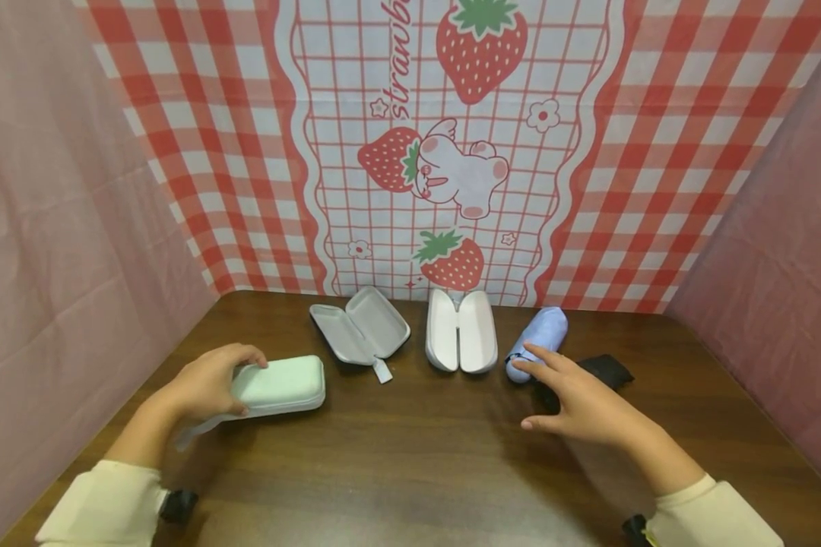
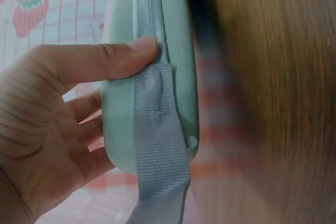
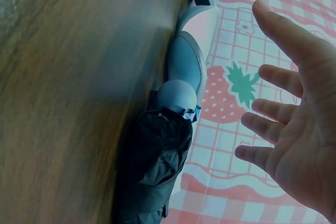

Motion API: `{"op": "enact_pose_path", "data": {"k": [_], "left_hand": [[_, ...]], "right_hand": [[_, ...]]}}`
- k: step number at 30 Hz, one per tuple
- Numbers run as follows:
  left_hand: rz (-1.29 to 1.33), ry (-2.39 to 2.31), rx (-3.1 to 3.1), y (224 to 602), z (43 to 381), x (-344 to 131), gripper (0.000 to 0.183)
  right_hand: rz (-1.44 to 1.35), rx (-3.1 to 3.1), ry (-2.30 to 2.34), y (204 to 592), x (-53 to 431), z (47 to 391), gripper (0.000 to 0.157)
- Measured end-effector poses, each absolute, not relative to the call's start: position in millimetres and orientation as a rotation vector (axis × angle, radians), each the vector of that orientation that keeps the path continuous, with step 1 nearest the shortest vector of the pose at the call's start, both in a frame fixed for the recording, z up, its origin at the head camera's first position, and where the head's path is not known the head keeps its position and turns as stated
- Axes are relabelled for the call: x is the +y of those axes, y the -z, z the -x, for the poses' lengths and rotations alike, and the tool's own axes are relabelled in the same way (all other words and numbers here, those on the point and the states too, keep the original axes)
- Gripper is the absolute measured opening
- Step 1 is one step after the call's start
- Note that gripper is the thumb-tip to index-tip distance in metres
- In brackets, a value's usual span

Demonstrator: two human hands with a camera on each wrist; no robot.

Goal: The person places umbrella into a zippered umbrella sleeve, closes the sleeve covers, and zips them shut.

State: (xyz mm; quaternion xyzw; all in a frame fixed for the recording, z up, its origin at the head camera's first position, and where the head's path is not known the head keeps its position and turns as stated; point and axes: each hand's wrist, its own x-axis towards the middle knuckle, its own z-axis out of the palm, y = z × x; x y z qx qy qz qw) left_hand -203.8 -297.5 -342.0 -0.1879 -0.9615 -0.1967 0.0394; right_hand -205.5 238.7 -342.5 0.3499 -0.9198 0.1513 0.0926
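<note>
My left hand (image 1: 212,381) grips the left end of a mint-green zippered case (image 1: 290,381), closed, on the left of the table. In the left wrist view my thumb presses beside its zipper (image 2: 148,9), where a grey strap (image 2: 160,135) hangs from the end. My right hand (image 1: 581,399) is held over the right side with fingers spread and nothing in it. Just beyond its fingertips lies a folded periwinkle umbrella (image 1: 547,328). Partly hidden behind that hand is a black fabric bundle (image 1: 609,370), creased and rolled in the right wrist view (image 3: 157,150).
An unzipped grey case (image 1: 362,330) lies spread near the back, its pull tab toward me. Beside it a white-lined case (image 1: 477,330) stands spread into two halves. A strawberry-print cloth (image 1: 451,152) rises along the table's back edge, with pink curtains (image 1: 61,190) at both sides.
</note>
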Motion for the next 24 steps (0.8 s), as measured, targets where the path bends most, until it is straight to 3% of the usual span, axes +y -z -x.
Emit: {"op": "enact_pose_path", "data": {"k": [24], "left_hand": [[0.55,0.674,-3.006,350.1,222.1,-326.7,0.066]], "right_hand": [[-1.01,-2.768,-0.422,344.7,240.4,203.9,0.071]]}}
